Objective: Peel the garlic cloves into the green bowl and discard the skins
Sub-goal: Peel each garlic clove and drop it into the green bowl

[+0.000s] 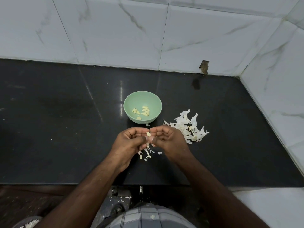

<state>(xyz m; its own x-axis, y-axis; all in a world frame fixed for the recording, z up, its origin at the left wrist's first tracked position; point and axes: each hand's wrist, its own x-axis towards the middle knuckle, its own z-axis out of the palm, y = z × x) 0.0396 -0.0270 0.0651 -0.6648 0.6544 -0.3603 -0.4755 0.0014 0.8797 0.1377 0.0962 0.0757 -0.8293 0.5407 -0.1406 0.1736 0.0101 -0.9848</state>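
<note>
Countertop [49,112]: black polished stone, filling the middle of the view, with white marbled wall tiles [115,30] from 10 to 2 o'clock.
Left hand [130,142]: at about 6 o'clock from the bowl, raised over the counter, fingers curled, fingertips pinching the garlic clove together with the other hand.
Garlic clove [148,133]: a small pale piece held between the fingertips of both hands, just at 6 o'clock of the bowl; bits of skin hang below it.
Green bowl [130,104]: stands upright on the counter near the centre, at 12 o'clock from the hands; several peeled cloves [143,111] lie on its bottom.
Small scraps [146,155]: a few skin flakes on the counter right under the hands, at 6 o'clock of the clove.
Right hand [167,139]: mirrors the left, fingers curled inward, thumb and fingertips gripping the same clove.
Skin pile [189,127]: loose white papery skins heaped on the counter at 4 o'clock from the bowl, just beside the right hand at its 2 o'clock.
Tile gap [204,67]: a broken notch at the wall's foot, at 1 o'clock from the bowl.
</note>
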